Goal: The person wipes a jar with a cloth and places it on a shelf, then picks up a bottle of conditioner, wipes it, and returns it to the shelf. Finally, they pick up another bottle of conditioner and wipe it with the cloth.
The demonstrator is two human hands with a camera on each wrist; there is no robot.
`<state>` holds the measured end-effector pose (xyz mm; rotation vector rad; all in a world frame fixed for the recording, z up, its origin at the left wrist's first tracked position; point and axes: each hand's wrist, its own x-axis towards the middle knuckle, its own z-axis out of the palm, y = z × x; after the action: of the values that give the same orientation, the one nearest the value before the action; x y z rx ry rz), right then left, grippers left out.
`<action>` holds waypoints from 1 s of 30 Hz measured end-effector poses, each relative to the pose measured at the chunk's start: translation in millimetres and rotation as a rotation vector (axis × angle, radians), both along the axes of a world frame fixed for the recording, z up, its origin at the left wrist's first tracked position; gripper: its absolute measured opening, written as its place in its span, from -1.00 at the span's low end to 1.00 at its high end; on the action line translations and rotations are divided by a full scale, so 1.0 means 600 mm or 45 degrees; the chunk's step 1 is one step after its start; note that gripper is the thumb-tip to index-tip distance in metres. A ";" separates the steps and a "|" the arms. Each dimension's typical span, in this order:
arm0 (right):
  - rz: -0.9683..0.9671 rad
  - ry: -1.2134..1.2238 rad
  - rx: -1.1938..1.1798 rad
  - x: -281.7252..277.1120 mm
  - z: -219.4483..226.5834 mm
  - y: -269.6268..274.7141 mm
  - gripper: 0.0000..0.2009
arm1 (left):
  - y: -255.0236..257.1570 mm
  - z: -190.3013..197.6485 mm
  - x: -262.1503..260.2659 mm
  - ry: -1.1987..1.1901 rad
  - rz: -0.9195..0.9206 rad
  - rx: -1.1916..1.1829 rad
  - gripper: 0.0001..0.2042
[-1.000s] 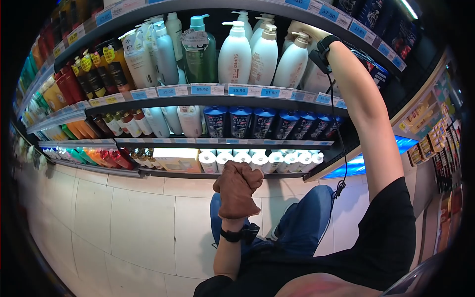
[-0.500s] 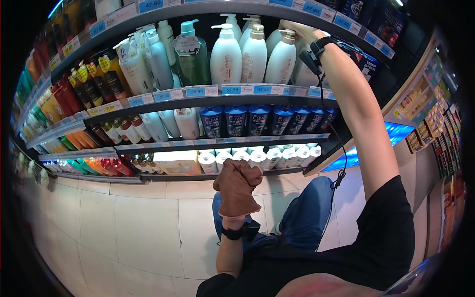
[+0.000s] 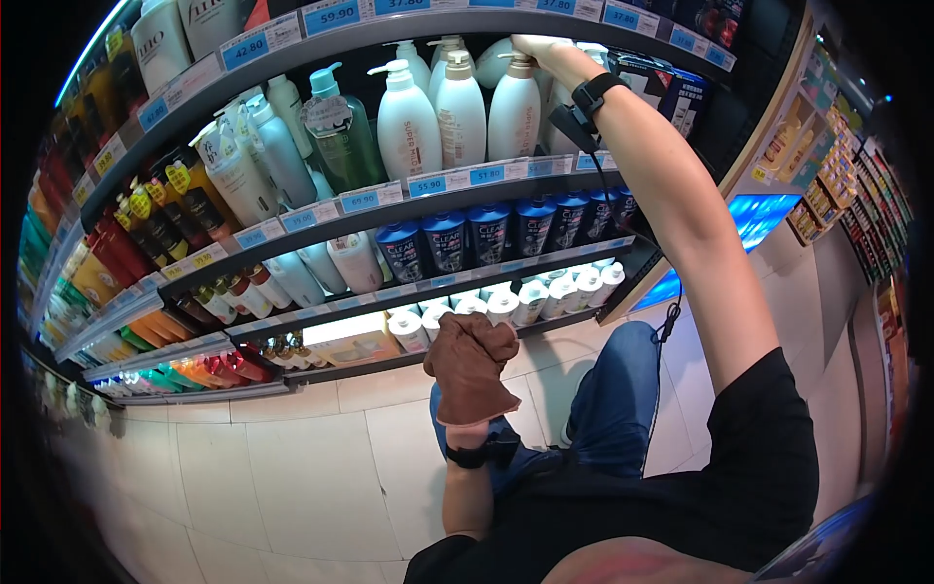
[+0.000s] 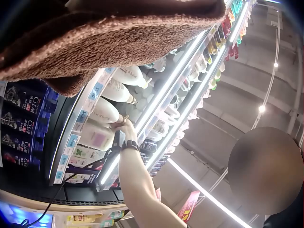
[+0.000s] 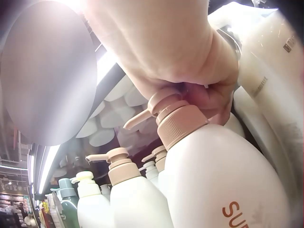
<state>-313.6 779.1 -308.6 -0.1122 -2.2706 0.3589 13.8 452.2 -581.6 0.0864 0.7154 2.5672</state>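
Over there, the right hand [image 3: 547, 51] bends its fingers behind the brown pump [image 5: 183, 121] of the white bottle [image 3: 514, 117] just below it, whether gripping I can't tell; brown cloth [image 3: 477, 394] covers the left hand [image 3: 473, 352], hiding its fingers

White bottle [image 3: 514, 119], tan pump [image 5: 180, 121], brown cloth [image 3: 472, 370]

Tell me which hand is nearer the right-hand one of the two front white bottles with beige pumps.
Right. The right hand is beside and behind the pump of that bottle; the left hand is held low, well below it.
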 end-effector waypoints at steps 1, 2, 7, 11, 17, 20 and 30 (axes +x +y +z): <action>-0.008 0.014 -0.033 -0.002 -0.002 -0.003 -0.74 | -0.002 -0.002 -0.001 0.000 -0.009 -0.003 -0.71; -0.018 0.025 -0.064 -0.002 0.001 -0.002 -0.74 | -0.003 -0.005 0.002 0.072 0.009 0.034 -0.86; -0.072 0.065 -0.180 -0.004 -0.002 -0.021 -0.74 | 0.006 -0.001 -0.001 0.131 0.072 0.070 -0.91; -0.138 0.109 -0.275 0.010 -0.002 -0.045 -0.74 | 0.014 0.032 0.022 0.518 0.231 -0.508 -0.94; -0.189 0.207 -0.436 0.067 -0.020 -0.067 -0.74 | 0.026 0.011 0.029 0.397 0.139 -0.363 -0.90; -0.216 0.264 -0.530 0.057 -0.010 -0.082 -0.74 | 0.025 0.004 0.025 0.272 0.020 -0.082 -0.75; -0.264 0.366 -0.659 0.164 -0.034 -0.116 -0.75 | 0.020 0.001 0.027 0.431 0.031 -0.191 -0.71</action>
<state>-215.2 709.7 -329.1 -0.5221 -1.8195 0.7903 29.8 464.3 -581.0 0.4743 1.0348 2.5389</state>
